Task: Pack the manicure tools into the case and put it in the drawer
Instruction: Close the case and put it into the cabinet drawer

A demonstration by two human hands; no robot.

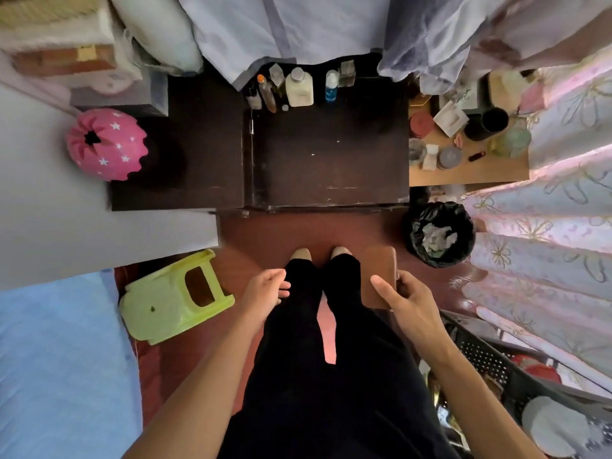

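A closed brown case (377, 273) is in my right hand (405, 301), which grips its near right edge at thigh height; the thumb lies across its lid. My left hand (266, 289) hangs beside my left leg, fingers loosely curled, holding nothing. Ahead stands the dark wooden cabinet (328, 160); its front face and any drawer are hidden below its top edge. No loose manicure tools are in view.
Several bottles (298, 86) line the cabinet's back edge. A black bin (440, 233) stands on the floor to the right, a green plastic stool (172, 299) lies tipped at left. A pink helmet (106, 144) rests on a darker side table. Curtains hang at right.
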